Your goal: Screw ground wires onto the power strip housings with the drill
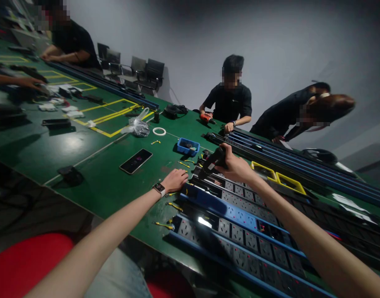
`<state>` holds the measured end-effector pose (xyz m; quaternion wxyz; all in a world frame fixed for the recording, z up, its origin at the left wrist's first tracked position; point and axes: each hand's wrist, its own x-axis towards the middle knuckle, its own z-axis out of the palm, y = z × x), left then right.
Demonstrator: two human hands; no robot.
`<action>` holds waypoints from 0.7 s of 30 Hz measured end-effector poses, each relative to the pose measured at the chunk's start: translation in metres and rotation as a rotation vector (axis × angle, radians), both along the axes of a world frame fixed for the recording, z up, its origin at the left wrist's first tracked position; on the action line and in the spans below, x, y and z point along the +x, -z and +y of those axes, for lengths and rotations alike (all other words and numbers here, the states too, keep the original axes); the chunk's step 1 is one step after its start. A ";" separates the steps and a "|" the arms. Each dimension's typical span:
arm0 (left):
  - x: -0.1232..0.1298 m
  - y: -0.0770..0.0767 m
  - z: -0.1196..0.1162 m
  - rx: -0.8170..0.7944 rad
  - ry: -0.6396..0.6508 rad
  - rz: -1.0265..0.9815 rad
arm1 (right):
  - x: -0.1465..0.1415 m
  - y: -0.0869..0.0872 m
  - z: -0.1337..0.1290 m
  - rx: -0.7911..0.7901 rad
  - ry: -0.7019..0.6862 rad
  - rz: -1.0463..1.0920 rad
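Note:
My right hand point(235, 164) is wrapped around a black cordless screwdriver point(213, 162). The tool is tilted over the near ends of the power strips, and its tip is hard to make out against the dark parts. My left hand point(175, 180), with a watch on the wrist, is closed over the end of one power strip point(208, 199); its fingertips are partly hidden. Several strips with black sockets and blue or dark housings lie side by side under my right arm. Yellow-green ground wires point(175, 205) stick out from their ends.
A blue bin point(188, 147) of small parts stands beyond my left hand. A phone point(136, 161), a white ring point(159, 131) and a plastic bag point(140, 126) lie leftward. Across the table, a person point(230, 101) holds an orange drill point(206, 118); others lean over the table.

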<state>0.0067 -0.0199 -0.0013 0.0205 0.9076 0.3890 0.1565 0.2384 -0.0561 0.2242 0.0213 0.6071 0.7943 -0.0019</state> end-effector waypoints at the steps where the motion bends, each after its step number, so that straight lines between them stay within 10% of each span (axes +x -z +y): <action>1: 0.000 0.000 0.000 0.001 -0.003 0.004 | 0.000 0.000 -0.001 0.007 0.016 0.002; 21: 0.000 0.001 0.002 0.038 -0.018 0.058 | -0.018 0.006 -0.020 0.214 0.198 -0.012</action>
